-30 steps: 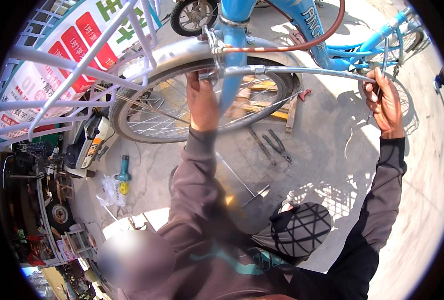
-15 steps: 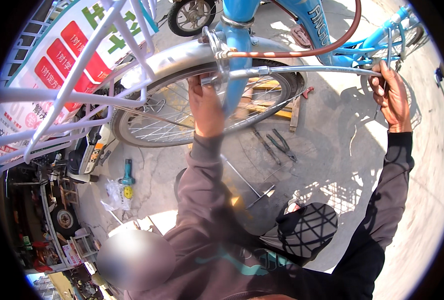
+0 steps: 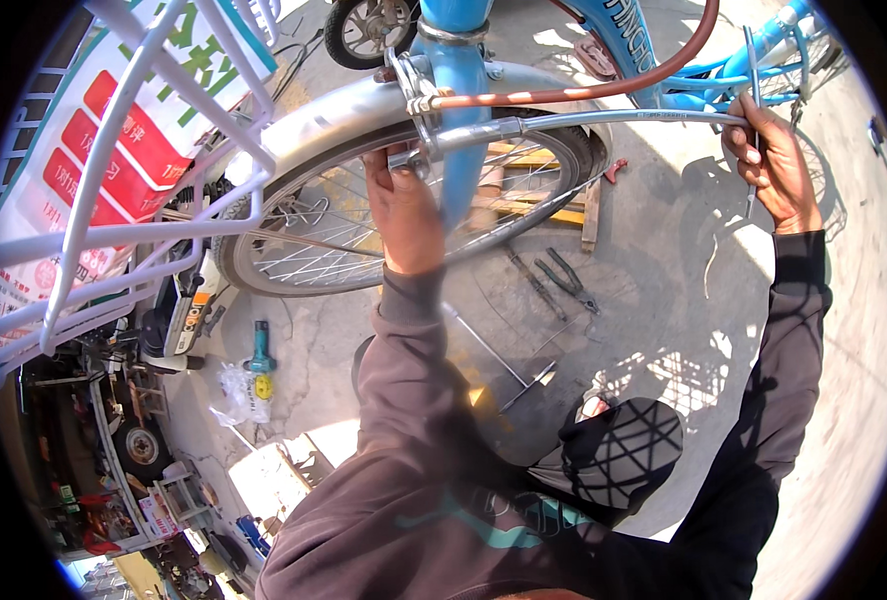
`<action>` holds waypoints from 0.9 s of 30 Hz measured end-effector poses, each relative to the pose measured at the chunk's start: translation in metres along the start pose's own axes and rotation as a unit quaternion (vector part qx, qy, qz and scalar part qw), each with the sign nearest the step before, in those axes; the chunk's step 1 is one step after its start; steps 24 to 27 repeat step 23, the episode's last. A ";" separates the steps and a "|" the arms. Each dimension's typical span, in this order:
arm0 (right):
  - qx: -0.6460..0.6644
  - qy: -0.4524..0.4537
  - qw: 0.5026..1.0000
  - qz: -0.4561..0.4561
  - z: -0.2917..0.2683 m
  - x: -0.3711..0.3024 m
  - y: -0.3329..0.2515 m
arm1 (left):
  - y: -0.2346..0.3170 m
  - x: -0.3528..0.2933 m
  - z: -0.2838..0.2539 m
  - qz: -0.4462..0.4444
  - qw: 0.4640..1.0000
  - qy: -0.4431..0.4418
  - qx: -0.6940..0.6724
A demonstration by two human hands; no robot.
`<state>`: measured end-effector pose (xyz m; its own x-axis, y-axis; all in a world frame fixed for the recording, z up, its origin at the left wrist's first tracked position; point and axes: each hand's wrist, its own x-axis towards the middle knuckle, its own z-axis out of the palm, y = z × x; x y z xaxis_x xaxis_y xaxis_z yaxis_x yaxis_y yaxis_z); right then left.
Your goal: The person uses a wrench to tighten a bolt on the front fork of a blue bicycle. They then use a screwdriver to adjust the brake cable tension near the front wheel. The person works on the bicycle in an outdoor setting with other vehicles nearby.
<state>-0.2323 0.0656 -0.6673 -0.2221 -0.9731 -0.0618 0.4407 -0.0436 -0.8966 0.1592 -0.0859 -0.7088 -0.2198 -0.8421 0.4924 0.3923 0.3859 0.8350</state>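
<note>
My right hand (image 3: pixel 779 165) is closed around the crossbar of a long silver T-handle socket wrench (image 3: pixel 604 119). The wrench shaft runs leftward, nearly level, across the blue front fork (image 3: pixel 458 75) of a bicycle. My left hand (image 3: pixel 404 220) is at the socket end, fingers pinched around it beside the brake caliper (image 3: pixel 414 85). Whether a nut sits inside the socket is hidden. Behind that hand are the spoked front wheel (image 3: pixel 309 258) and its silver mudguard (image 3: pixel 339 115). A brown cable (image 3: pixel 574 95) curves just above the shaft.
A white wire basket (image 3: pixel 84 240) with a printed sign fills the left. On the concrete lie pliers (image 3: pixel 564 278), another T-handle wrench (image 3: pixel 504 362), a teal power tool (image 3: pixel 261 350) and a plastic bag (image 3: pixel 236 395). A wooden pallet (image 3: pixel 591 215) is behind the wheel.
The view has shifted slightly, so the bicycle and basket appear further left. The wrench's crossbar has turned a little in my right hand. My left hand keeps its place at the socket end.
</note>
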 end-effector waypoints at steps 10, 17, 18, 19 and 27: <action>-0.245 0.056 0.965 0.079 0.027 0.025 -0.024 | -0.002 0.002 0.006 0.049 0.990 0.017 0.134; -0.265 0.092 0.952 0.123 0.030 0.036 -0.017 | -0.002 -0.003 0.000 -0.013 0.998 0.049 0.044; -0.235 0.093 0.963 0.097 0.027 0.039 -0.012 | -0.008 -0.003 -0.009 -0.002 0.998 0.045 0.041; -0.243 0.118 0.959 0.091 0.029 0.036 -0.008 | -0.011 -0.003 -0.010 -0.004 0.999 0.046 0.014; -0.240 0.138 0.956 0.094 0.027 0.038 0.017 | -0.014 0.000 -0.014 -0.020 0.993 0.060 -0.102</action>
